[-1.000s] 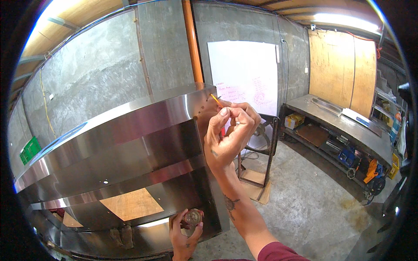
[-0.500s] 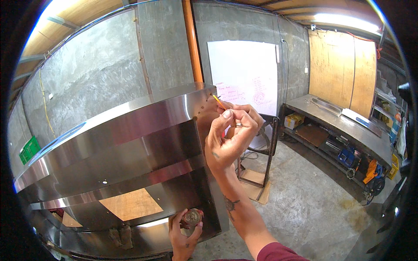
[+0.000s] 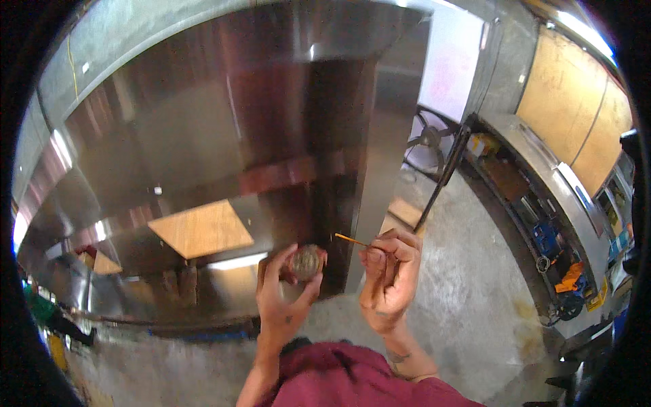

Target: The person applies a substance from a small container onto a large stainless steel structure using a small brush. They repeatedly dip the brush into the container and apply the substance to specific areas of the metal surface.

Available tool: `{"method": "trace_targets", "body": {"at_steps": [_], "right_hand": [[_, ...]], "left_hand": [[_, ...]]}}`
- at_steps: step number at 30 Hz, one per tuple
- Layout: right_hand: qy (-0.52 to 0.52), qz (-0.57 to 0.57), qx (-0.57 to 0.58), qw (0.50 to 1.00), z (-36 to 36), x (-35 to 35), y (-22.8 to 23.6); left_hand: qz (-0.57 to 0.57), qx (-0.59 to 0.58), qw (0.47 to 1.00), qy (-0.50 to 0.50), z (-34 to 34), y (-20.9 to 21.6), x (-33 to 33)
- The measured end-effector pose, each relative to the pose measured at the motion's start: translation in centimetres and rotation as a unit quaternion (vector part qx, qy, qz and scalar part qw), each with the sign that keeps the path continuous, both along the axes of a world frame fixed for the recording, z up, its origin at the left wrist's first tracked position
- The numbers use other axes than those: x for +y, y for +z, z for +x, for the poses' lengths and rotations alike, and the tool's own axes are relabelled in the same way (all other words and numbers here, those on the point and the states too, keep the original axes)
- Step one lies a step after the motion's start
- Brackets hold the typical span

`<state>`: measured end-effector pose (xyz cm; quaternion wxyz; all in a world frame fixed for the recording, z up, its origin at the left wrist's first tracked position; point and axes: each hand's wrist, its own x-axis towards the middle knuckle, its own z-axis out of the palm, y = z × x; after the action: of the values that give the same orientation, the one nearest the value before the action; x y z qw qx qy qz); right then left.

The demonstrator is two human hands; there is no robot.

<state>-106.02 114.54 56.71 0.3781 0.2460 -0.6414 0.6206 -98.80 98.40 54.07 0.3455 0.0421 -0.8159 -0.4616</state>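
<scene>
My left hand (image 3: 278,292) is wrapped round a small round container (image 3: 306,262), reddish at the sides, its greyish round face turned up toward me. What is inside is too blurred to make out. Just to the right, my right hand (image 3: 393,275) pinches a thin yellow-orange stick (image 3: 350,239) between thumb and fingers. The stick points left toward the container, with a gap between them. Both hands are in front of a large shiny stainless steel structure (image 3: 169,129), touching none of it as far as I can see.
A wooden board (image 3: 201,230) shows in the lower part of the steel structure. To the right are a black fan (image 3: 429,138) by a dark metal frame (image 3: 444,173) and a long workbench (image 3: 542,166) with tools on its lower shelf. Concrete floor (image 3: 475,271) lies between.
My view has tilted downward. My right hand has come down with the stick from the upper corner of the steel structure to beside the container, which my left hand still holds.
</scene>
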Motion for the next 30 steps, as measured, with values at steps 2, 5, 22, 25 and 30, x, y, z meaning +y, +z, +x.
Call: {"method": "trace_targets", "body": {"at_steps": [2, 5, 22, 25, 30], "right_hand": [[0.009, 0.024, -0.043, 0.999, 1.7, 1.0, -2.4], [0.027, 0.054, -0.064, 0.996, 3.3, 1.4, -3.7], [-0.031, 0.159, -0.049, 0.986, 2.6, 3.0, -4.2], [-0.033, 0.165, -0.031, 0.985, 2.5, 3.0, -3.9], [-0.051, 0.220, -0.012, 0.974, 1.9, 2.9, -2.9]], "left_hand": [[-0.038, 0.013, 0.999, 0.001, 0.1, 0.1, 0.4], [-0.036, 0.016, 0.999, -0.014, 0.3, -0.4, 0.7], [-0.052, 0.020, 0.997, -0.053, -1.7, -1.0, 2.1], [-0.057, 0.013, 0.997, -0.056, -1.7, -1.0, 2.0], [-0.095, 0.039, 0.991, -0.085, -2.2, -1.2, 2.0]]}}
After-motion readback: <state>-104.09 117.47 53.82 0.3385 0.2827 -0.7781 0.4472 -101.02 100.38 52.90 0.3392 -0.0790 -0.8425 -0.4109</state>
